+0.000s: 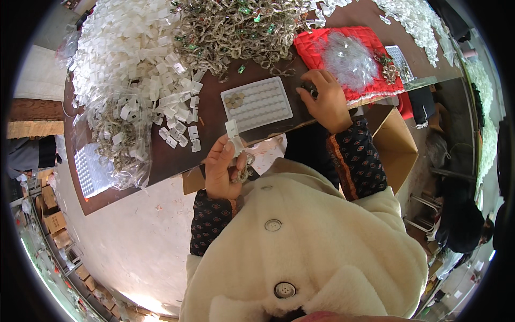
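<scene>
My left hand is closed on a small white plastic case, held up between thumb and fingers just off the table's near edge. A coil of thin clear-coated wire hangs from the same hand. My right hand rests over the table between the tray and the red cloth. Its thumb and fingers curl around something small and dark that I cannot make out. Between the hands lies a white ridged tray, with several coin-shaped discs in its upper left corner.
A big heap of white plastic cases covers the table's left, beside a heap of coiled wire lights. Clear strands lie on a red cloth. A clear bag and another tray sit at left. A cardboard box stands below right.
</scene>
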A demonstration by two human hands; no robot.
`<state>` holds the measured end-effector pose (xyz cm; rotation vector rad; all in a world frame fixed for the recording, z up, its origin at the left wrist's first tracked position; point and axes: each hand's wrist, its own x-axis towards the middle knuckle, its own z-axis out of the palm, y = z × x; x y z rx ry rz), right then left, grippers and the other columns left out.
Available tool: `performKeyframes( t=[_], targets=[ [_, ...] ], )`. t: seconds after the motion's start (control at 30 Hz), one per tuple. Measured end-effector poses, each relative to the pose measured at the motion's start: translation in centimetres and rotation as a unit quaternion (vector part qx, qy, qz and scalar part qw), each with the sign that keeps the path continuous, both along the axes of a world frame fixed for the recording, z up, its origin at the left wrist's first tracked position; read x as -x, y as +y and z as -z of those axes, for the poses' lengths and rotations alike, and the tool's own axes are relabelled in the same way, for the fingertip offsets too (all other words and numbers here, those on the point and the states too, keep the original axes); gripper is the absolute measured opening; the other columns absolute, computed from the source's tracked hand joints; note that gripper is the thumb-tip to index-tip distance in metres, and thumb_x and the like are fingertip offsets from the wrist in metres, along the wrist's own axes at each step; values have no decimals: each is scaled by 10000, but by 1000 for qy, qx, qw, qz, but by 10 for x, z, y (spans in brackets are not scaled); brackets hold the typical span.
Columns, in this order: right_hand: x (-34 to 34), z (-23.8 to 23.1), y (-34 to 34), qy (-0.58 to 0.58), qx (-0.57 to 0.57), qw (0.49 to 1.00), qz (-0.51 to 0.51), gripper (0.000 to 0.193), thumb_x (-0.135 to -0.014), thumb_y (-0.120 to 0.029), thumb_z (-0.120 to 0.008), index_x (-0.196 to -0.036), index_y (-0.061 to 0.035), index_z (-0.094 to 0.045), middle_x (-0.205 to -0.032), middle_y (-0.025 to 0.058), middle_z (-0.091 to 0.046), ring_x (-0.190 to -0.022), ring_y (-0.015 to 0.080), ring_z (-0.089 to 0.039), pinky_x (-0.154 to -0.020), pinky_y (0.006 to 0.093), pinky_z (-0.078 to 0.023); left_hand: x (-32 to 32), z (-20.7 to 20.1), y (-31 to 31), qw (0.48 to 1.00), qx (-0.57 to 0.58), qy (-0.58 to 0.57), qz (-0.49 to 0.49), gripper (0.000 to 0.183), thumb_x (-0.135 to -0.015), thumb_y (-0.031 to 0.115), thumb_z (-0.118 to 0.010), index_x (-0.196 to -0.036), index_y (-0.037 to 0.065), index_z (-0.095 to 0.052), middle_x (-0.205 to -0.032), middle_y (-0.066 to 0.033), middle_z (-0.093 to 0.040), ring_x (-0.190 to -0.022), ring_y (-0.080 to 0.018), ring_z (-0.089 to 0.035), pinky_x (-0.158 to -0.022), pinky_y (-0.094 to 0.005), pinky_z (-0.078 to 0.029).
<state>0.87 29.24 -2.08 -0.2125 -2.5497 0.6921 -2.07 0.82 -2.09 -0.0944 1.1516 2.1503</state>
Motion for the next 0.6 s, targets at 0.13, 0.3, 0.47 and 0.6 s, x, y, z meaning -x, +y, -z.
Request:
performKeyframes(
  t=[0.13, 0.3, 0.47, 0.6],
  targets=[
    [2, 10, -3, 6, -44, 999, 9, 187, -806, -119, -733, -975, -62, -677, -912, 92, -658, -895, 337, -622, -808, 446, -498, -1, 4, -2, 999, -31, -12, 1, 251, -992, 260, -595, -1109, 39, -578, -806, -67, -595, -509, -38, -380, -419, -169, -286],
    [0, -8, -12, 10, 60, 998, 16, 175, -808, -90, -748, -980, -72, -723, -937, 93, -674, -843, 308, -648, -734, 401, -525, 0, -1, -2, 998, -60, 9, -13, 210, -992, 211, -594, -1124, 52, -562, -1096, -115, -658, -587, -44, -442, -416, -166, -312],
    [-21, -52, -47, 25, 199, 975, -97, 242, -767, 6, -779, -993, -44, -712, -975, 115, -676, -908, 249, -656, -806, 317, -520, -2, -14, 10, 1000, -7, 17, -14, 271, -956, 187, -646, -1171, 31, -593, -980, -91, -676, -586, -46, -479, -408, -167, -294],
    [-16, -61, -79, 40, 148, 968, -197, 237, -728, 26, -792, -933, -38, -691, -963, 104, -665, -933, 269, -652, -818, 333, -528, -4, -21, 12, 999, 15, 38, 15, 359, -933, 260, -684, -1196, 29, -603, -947, -41, -670, -589, -47, -484, -416, -167, -278]
  ],
)
